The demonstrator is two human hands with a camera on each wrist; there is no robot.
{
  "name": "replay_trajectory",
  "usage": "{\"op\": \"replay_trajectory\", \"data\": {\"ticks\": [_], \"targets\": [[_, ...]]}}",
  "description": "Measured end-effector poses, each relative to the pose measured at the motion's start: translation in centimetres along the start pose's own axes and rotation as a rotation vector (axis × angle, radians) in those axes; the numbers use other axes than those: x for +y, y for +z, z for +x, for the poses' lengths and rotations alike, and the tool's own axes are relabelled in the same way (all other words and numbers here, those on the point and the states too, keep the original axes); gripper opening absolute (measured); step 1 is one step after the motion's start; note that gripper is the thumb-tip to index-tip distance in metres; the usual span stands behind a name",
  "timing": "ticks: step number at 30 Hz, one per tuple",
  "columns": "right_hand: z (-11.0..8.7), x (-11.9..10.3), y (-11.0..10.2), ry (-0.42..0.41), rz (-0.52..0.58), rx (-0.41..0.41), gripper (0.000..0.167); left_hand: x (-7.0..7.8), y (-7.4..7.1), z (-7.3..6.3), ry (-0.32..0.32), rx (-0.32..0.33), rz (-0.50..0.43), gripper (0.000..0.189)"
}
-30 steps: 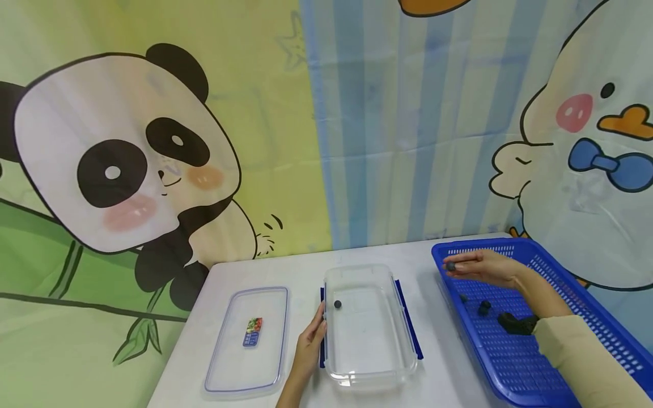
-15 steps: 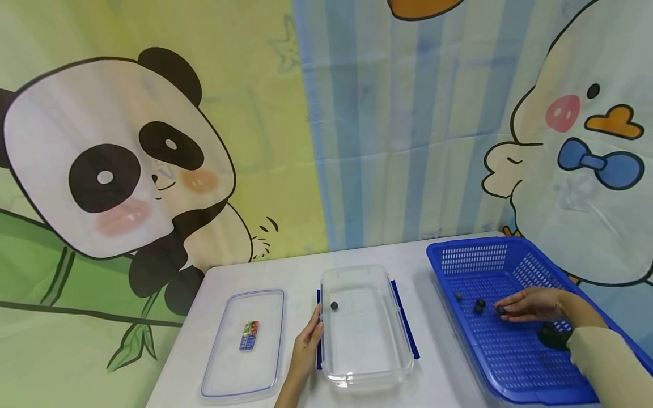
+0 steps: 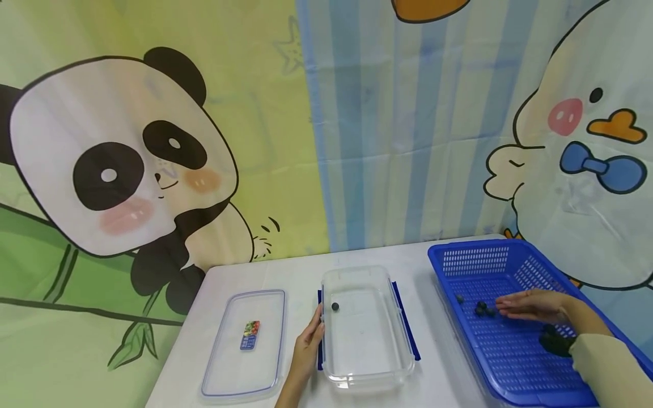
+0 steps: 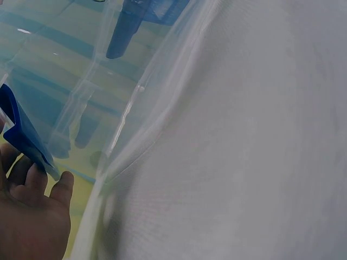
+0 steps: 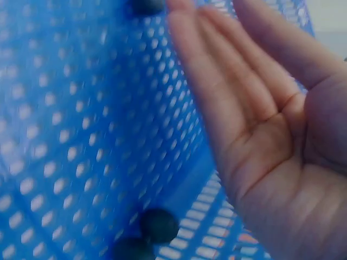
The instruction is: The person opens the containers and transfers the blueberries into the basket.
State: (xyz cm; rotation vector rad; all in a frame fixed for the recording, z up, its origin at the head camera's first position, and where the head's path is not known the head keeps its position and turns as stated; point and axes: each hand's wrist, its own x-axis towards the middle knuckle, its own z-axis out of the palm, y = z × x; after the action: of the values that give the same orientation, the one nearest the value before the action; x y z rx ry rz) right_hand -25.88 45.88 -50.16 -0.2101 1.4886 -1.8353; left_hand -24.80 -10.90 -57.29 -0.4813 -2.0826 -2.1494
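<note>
My left hand (image 3: 308, 339) holds the left side of a clear plastic storage box (image 3: 369, 371). In the left wrist view, its fingers curl against a hanging blue latch (image 4: 27, 135). One small dark ball (image 3: 335, 306) lies inside the box near its left wall. My right hand (image 3: 533, 305) is inside a blue perforated basket (image 3: 510, 368), fingers straight together and holding nothing. Just left of its fingertips sits a small dark ball (image 3: 491, 312), beside a cluster of dark balls (image 3: 480, 307). Two dark balls (image 5: 159, 225) also show low in the right wrist view.
A clear lid (image 3: 278, 362) with a fruit-printed label (image 3: 250, 335) lies left of the box. Another small ball (image 3: 459, 299) is by the basket's left wall. Dark lumps (image 3: 556, 341) lie under the right wrist. A printed curtain (image 3: 367, 141) hangs behind the white table (image 3: 301, 272).
My right hand has gone from above the basket's left rim down into the basket, and has let go of a small dark ball beside the cluster. The left hand stays at the box.
</note>
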Motion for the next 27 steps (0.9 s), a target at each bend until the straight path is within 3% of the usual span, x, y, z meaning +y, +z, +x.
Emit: {"op": "replay_trajectory", "data": {"ticks": [5, 10, 14, 19, 23, 27], "targets": [[2.0, -2.0, 2.2, -0.135, -0.021, -0.054, 0.038, 0.0, -0.1, 0.0, 0.012, -0.011, 0.005, 0.044], [6.2, -5.3, 7.4, -0.208, -0.08, 0.026, 0.035, 0.2, -0.1, -0.1, -0.014, -0.005, 0.015, 0.045], [11.8, -7.0, 12.9, -0.181, -0.169, 0.124, 0.034, 0.5, -0.1, -0.1, -0.027, 0.0, 0.009, 0.046], [19.2, -7.1, 18.8, -0.144, -0.242, 0.126, 0.035, 0.7, 0.0, -0.2, -0.017, -0.005, -0.006, 0.045], [24.0, -6.2, 21.7, -0.102, -0.267, 0.131, 0.031, 1.6, 0.1, -0.3, -0.005, -0.018, -0.02, 0.044], [27.5, -5.2, 23.2, -0.05, -0.295, 0.168, 0.027, 2.5, 0.2, -0.4, 0.017, -0.031, -0.018, 0.044]]}}
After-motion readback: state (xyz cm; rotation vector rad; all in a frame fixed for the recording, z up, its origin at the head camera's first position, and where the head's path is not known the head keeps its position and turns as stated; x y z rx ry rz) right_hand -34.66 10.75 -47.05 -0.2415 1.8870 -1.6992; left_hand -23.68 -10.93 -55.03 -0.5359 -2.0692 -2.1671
